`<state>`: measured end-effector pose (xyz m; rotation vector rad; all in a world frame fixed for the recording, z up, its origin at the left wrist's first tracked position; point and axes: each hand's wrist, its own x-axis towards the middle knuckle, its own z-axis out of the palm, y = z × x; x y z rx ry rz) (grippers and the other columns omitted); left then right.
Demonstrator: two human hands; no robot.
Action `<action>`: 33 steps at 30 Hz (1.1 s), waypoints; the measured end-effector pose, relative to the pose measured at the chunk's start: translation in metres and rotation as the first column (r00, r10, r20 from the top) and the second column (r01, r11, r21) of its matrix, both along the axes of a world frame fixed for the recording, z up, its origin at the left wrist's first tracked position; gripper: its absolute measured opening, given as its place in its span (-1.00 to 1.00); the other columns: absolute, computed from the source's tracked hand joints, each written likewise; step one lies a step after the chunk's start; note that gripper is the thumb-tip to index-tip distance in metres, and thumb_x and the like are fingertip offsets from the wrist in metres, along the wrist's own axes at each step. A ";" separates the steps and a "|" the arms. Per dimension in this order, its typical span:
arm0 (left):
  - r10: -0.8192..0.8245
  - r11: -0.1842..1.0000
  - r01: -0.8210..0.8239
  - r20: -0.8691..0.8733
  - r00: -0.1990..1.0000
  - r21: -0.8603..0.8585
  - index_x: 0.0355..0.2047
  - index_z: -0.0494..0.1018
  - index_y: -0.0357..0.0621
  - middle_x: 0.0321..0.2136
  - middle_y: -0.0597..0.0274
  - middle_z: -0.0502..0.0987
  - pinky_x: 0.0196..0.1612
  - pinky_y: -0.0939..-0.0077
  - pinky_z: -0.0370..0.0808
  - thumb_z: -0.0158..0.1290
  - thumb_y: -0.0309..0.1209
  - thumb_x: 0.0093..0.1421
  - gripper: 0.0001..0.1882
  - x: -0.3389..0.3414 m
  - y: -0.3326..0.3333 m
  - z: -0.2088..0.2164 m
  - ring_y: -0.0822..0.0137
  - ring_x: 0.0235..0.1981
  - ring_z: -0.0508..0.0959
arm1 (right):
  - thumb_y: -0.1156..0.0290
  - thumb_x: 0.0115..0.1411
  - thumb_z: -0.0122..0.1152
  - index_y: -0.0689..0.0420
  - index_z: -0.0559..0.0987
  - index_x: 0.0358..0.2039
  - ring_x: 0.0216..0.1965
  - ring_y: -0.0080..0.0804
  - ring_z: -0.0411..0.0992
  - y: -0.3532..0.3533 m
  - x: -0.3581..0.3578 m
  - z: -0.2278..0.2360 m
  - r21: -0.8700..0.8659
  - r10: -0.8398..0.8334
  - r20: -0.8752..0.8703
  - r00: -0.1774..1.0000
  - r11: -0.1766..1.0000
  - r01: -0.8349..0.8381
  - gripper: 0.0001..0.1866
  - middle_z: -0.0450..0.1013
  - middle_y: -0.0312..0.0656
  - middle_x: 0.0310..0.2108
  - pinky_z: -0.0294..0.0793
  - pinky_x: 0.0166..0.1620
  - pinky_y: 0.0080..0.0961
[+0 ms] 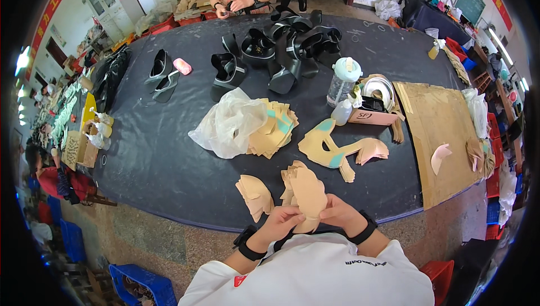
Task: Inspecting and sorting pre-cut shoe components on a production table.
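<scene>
Close to the chest, at the near edge of the dark desk (169,154): both hands on one stack of tan cut pieces (306,193). Left hand (279,223) with fingers pinched on the lower edge of the stack, right hand (337,214) with fingers closed around its side, probably so as to keep the layers aligned and fanned toward the eyes. Just left of that, a second small tan pile (254,192) lying flat on the desk, within easy reach. Farther out, a crumpled clear plastic bag (228,123) touching a heap of tan pieces with teal patches (275,127), and to its right one group of larger curved tan and teal shapes (336,149). Beyond, one clear bottle with a pale green lid (343,81), one flat cardboard sheet (441,137), and a cluster of black shoe uppers (281,53), too overlapped to count. At the far side, another person's hands (233,7) busy with a dark piece.
</scene>
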<state>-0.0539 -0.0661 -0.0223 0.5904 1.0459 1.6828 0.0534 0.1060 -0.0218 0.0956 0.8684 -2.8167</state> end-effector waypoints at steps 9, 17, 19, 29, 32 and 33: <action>0.155 0.578 -0.731 -0.831 0.534 -0.362 0.01 0.22 -0.29 -0.20 -0.06 0.38 -0.03 0.19 0.24 0.03 -0.32 0.09 -0.50 -0.015 -0.009 -0.068 0.03 -0.12 0.36 | 0.48 0.20 -0.04 0.21 0.39 -0.17 -0.25 -0.51 0.44 0.034 0.004 -0.008 0.261 -0.556 0.321 0.767 0.830 0.492 -0.81 0.43 -0.23 -0.27 0.46 -0.19 -0.55; 0.145 0.326 -0.661 -0.656 0.741 -0.676 -0.01 0.16 -0.41 -0.35 0.10 0.49 -0.17 0.39 0.38 0.31 -0.22 -0.22 -0.16 -0.052 -0.045 -0.122 0.21 -0.30 0.49 | 0.48 0.20 -0.02 0.27 0.38 -0.10 -0.24 -0.51 0.42 0.020 -0.018 -0.021 0.335 -0.558 0.309 0.770 0.822 0.461 -0.74 0.42 -0.22 -0.23 0.42 -0.17 -0.60; 0.188 0.450 -0.607 -0.595 0.782 -0.655 -0.08 0.23 -0.35 -0.28 0.16 0.48 -0.16 0.58 0.40 0.29 -0.44 -0.18 -0.34 -0.054 -0.044 -0.117 0.35 -0.21 0.49 | 0.46 0.15 0.05 0.25 0.38 -0.10 -0.24 -0.44 0.38 0.018 -0.021 -0.028 0.644 -0.579 0.259 0.773 0.700 0.308 -0.70 0.41 -0.20 -0.23 0.36 -0.18 -0.56; 0.383 0.898 -0.404 -0.144 0.912 -0.172 0.01 0.21 -0.28 -0.15 0.18 0.43 -0.04 0.50 0.39 0.13 -0.65 -0.08 -0.40 -0.032 -0.021 0.011 0.37 -0.11 0.45 | 0.49 -0.02 0.18 0.13 0.52 -0.27 -0.27 -0.24 0.36 -0.044 -0.052 0.017 0.835 -0.009 -0.542 0.841 -0.124 0.536 -0.77 0.39 -0.15 -0.33 0.37 -0.21 -0.39; 0.349 0.930 -0.328 0.116 0.930 -0.167 -0.01 0.23 -0.28 -0.13 0.17 0.43 -0.02 0.49 0.35 0.11 -0.62 -0.01 -0.48 -0.039 -0.026 0.022 0.39 -0.09 0.43 | 0.50 0.00 0.17 0.16 0.53 -0.34 -0.37 -0.27 0.41 -0.043 -0.047 0.022 0.803 -0.030 -0.580 0.814 -0.187 0.565 -0.84 0.42 -0.18 -0.38 0.41 -0.30 -0.44; 0.333 0.932 -0.306 0.119 0.936 -0.195 0.01 0.23 -0.28 -0.13 0.19 0.42 -0.01 0.49 0.34 0.06 -0.60 0.04 -0.51 -0.041 -0.030 0.014 0.39 -0.10 0.43 | 0.49 0.00 0.14 0.18 0.53 -0.34 -0.39 -0.27 0.43 -0.038 -0.051 0.027 0.641 0.163 -0.700 0.695 -0.283 0.713 -0.83 0.43 -0.18 -0.38 0.43 -0.35 -0.47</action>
